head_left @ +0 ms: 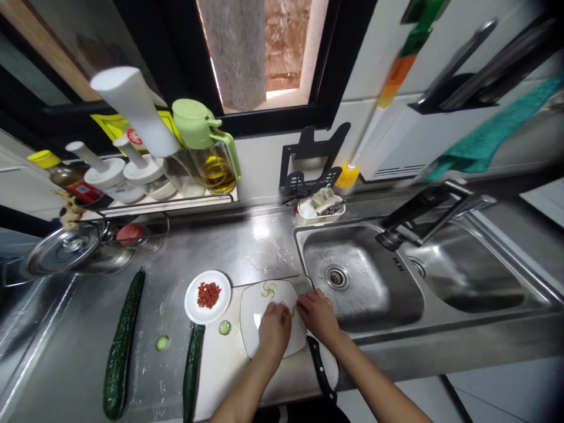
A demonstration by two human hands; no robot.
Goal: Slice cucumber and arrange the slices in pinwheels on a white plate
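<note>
My left hand [275, 330] is closed in a pinch over a white square plate [253, 338]. Opposite it, my right hand [318, 314] is also closed, at the plate's right edge. A thin curved cucumber slice [294, 311] shows between the fingertips of both hands. Farther up on the plate, several thin cucumber slices [268, 289] form a small swirl. The plate sits on a pale cutting board [220, 370]. By my right forearm lies a black-handled knife [321, 370], its blade mostly out of sight.
Left of the plate are a dish [190, 299] of chopped red bits, a cut cucumber [192, 370], two cucumber end pieces [224, 327] [163, 343] and a whole cucumber [123, 346]. A double sink [365, 282] with a faucet [423, 217] is at right; an oil jug [211, 158] stands behind.
</note>
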